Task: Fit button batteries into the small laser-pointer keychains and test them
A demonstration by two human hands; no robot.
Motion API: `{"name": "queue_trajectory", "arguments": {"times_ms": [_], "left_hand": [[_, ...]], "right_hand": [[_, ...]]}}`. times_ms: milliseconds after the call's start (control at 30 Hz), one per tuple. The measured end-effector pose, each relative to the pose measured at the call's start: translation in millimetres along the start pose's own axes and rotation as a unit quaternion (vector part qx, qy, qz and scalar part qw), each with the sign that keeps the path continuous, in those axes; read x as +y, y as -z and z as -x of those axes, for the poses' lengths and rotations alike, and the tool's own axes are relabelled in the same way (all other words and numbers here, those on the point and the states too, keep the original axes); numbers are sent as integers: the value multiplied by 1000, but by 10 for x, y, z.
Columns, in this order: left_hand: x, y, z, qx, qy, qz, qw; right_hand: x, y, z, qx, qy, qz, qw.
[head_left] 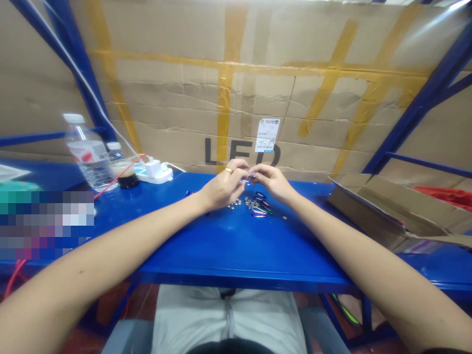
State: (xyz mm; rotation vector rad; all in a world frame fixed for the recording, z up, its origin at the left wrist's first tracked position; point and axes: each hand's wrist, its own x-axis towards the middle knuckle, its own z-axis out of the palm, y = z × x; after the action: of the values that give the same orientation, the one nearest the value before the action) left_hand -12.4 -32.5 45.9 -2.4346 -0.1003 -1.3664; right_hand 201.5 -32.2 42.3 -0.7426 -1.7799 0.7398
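Observation:
My left hand (225,186), with a gold ring on one finger, is closed in a pinch above the blue table. My right hand (272,181) pinches from the other side, its fingertips meeting those of the left. Between them shows a small shiny metal piece (252,175), too small to tell its kind. Below the hands lie several coloured carabiners (259,212), blue, green and dark red among them. Beside these is a heap of small silvery metal parts (251,202). Little round metal pieces (235,202) lie under my left hand, partly hidden by it.
On the left stand a water bottle (88,156), a cup of dark liquid (128,178) and a white power strip (157,173) with cables. An open cardboard box (383,216) sits at right. A large taped cardboard sheet (177,108) rises behind the blue table (228,250).

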Motion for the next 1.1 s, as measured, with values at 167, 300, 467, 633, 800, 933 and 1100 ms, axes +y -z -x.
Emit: {"name": "queue_trajectory", "arguments": {"times_ms": [167,300,467,633,800,933,1100], "left_hand": [[-19,-13,12,-24,9,-14,1000],[-1,-30,-4,-42,23,-7,999],[32,-36,-30,-44,68,43,996],[-1,-68,-20,-9,92,58,994],[-96,-65,3,31,138,47,989],[-149,11,-30,-13,161,99,982],[-97,102,-118,-91,120,124,981]], "right_hand": [[-34,-3,-8,14,9,43,999],[-57,4,-19,38,17,67,997],[-2,8,-17,54,-8,51,997],[25,-108,15,39,-52,-38,997],[-114,-219,57,-23,-53,-54,997],[-200,-192,55,-64,-43,4,997],[-194,-197,40,-97,-34,15,995]]}}
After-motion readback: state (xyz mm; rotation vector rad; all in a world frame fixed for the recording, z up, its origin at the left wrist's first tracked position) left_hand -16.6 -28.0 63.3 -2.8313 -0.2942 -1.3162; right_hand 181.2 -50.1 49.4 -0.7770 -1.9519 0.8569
